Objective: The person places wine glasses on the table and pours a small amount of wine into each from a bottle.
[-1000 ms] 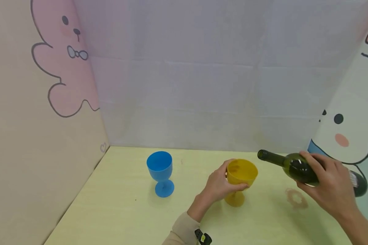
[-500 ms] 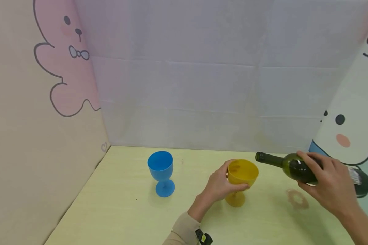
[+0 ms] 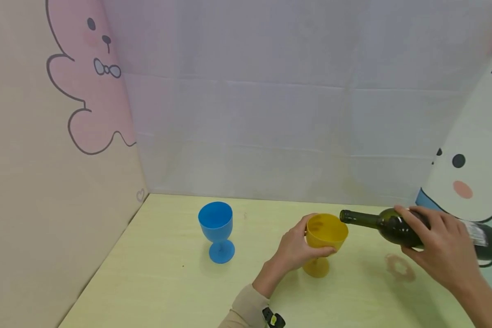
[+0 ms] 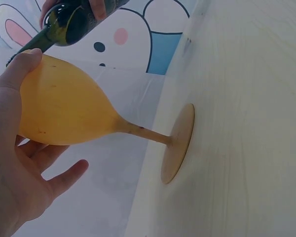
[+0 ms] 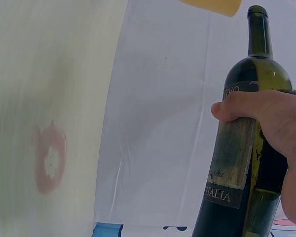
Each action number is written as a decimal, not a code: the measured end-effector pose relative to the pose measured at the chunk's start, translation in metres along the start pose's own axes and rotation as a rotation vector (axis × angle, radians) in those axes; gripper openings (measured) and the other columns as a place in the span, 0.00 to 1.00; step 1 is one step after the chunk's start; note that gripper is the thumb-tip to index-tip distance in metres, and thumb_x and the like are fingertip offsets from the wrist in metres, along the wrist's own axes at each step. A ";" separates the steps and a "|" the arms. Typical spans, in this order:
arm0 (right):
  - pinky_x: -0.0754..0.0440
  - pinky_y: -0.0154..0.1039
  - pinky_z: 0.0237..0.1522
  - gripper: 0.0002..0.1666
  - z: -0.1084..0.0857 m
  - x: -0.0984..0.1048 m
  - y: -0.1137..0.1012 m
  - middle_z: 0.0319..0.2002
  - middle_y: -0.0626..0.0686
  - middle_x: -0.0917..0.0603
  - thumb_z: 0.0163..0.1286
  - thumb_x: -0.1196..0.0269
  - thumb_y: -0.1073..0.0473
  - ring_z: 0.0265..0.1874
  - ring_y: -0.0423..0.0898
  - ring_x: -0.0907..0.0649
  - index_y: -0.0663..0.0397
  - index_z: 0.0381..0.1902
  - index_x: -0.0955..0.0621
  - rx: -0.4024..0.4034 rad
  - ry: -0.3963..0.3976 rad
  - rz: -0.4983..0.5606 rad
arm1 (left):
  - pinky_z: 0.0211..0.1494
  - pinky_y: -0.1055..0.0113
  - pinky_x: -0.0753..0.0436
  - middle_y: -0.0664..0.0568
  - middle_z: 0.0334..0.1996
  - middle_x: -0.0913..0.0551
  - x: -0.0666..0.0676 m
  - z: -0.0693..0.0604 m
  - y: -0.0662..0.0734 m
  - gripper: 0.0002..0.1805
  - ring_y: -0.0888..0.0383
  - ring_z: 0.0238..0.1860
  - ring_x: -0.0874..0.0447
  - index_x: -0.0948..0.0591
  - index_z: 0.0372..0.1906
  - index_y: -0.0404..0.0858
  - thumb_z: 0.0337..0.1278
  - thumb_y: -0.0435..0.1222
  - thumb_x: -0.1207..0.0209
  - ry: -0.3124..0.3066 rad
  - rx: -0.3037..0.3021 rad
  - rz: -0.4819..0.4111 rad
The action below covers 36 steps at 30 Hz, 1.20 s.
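Pale yellow table (image 3: pixel 147 282) is bordered at the far side by a whitish wall (image 3: pixel 246 114). On its right half, the yellow goblet (image 3: pixel 326 233) is gripped around the bowl by the left hand (image 3: pixel 297 246), while the green bottle (image 3: pixel 395 227), almost horizontal with its neck to the left, near the goblet's rim, is held firmly by the right hand (image 3: pixel 444 248). Farther left, a blue goblet (image 3: pixel 216 224) is seen upright.

Two goblets (image 3: pixel 216 225) (image 3: pixel 327 231), one wine bottle (image 3: pixel 399 228), two hands (image 3: pixel 297 246) (image 3: pixel 444 248), one ring-shaped stain (image 5: pixel 41 165), two cartoon animals (image 3: pixel 100 100) (image 3: pixel 475 141)
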State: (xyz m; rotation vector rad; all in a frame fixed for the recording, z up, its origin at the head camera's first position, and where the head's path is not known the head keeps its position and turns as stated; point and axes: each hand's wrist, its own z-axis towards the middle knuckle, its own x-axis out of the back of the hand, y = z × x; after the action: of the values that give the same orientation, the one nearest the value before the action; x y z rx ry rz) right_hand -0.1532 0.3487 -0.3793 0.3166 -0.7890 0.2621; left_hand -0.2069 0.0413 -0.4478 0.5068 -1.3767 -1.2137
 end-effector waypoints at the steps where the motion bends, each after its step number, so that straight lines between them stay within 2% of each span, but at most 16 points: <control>1: 0.31 0.70 0.48 0.53 0.000 0.001 0.000 0.54 0.69 0.26 0.47 0.26 0.35 0.50 0.71 0.27 0.42 0.70 0.31 -0.003 -0.013 -0.006 | 0.48 0.70 0.20 0.67 0.54 0.20 0.000 0.000 0.000 0.46 0.69 0.48 0.21 0.34 0.69 0.62 0.41 0.58 0.26 0.000 0.001 0.001; 2: 0.31 0.70 0.49 0.60 0.000 0.001 0.000 0.54 0.69 0.26 0.37 0.20 0.44 0.50 0.71 0.28 0.42 0.70 0.31 -0.006 -0.026 -0.012 | 0.48 0.70 0.20 0.67 0.53 0.20 0.000 0.000 0.000 0.45 0.69 0.48 0.21 0.34 0.69 0.62 0.42 0.58 0.26 0.000 0.000 0.002; 3: 0.31 0.70 0.49 0.62 0.000 0.002 -0.001 0.55 0.69 0.27 0.36 0.19 0.43 0.51 0.71 0.28 0.42 0.71 0.32 -0.007 -0.038 -0.018 | 0.48 0.71 0.20 0.67 0.53 0.20 0.000 0.000 0.000 0.45 0.69 0.48 0.21 0.34 0.69 0.62 0.42 0.58 0.26 -0.002 -0.003 0.003; 4: 0.32 0.70 0.50 0.70 0.000 0.003 -0.001 0.55 0.69 0.27 0.24 0.16 0.52 0.51 0.71 0.28 0.41 0.71 0.33 -0.008 -0.047 -0.022 | 0.47 0.71 0.20 0.67 0.53 0.20 0.000 0.000 0.000 0.45 0.69 0.48 0.21 0.34 0.69 0.62 0.42 0.58 0.26 -0.005 -0.006 0.003; 9: 0.31 0.69 0.50 0.72 0.001 0.004 -0.003 0.55 0.69 0.27 0.21 0.14 0.51 0.51 0.71 0.28 0.41 0.71 0.33 0.007 -0.060 -0.040 | 0.47 0.72 0.21 0.67 0.53 0.20 0.000 -0.001 0.000 0.45 0.70 0.47 0.21 0.34 0.69 0.62 0.43 0.58 0.26 -0.016 -0.012 -0.010; 10: 0.31 0.69 0.50 0.77 0.002 0.004 -0.003 0.54 0.68 0.26 0.12 0.16 0.60 0.50 0.71 0.28 0.41 0.71 0.33 0.010 -0.060 -0.040 | 0.47 0.72 0.20 0.67 0.53 0.20 0.000 -0.001 0.000 0.45 0.70 0.47 0.21 0.34 0.68 0.62 0.43 0.57 0.26 -0.016 -0.012 -0.013; 19: 0.30 0.67 0.48 0.76 0.005 0.006 0.002 0.54 0.67 0.25 0.12 0.18 0.61 0.49 0.70 0.28 0.42 0.71 0.32 0.077 -0.038 -0.049 | 0.47 0.72 0.20 0.68 0.52 0.21 0.001 -0.001 -0.001 0.45 0.70 0.47 0.22 0.34 0.69 0.63 0.43 0.57 0.26 -0.013 -0.019 -0.013; 36: 0.32 0.67 0.52 0.81 0.010 0.009 0.004 0.54 0.68 0.26 0.08 0.15 0.59 0.50 0.71 0.30 0.42 0.72 0.33 0.131 -0.067 -0.061 | 0.48 0.72 0.21 0.67 0.52 0.20 0.003 -0.001 -0.002 0.44 0.70 0.47 0.22 0.35 0.69 0.62 0.44 0.56 0.26 -0.040 -0.031 -0.059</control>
State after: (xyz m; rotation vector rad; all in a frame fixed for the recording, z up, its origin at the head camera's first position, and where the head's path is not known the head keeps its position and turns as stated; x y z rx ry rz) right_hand -0.1550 0.3494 -0.3654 0.4737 -0.8290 0.2476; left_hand -0.2076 0.0380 -0.4485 0.5072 -1.3827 -1.2970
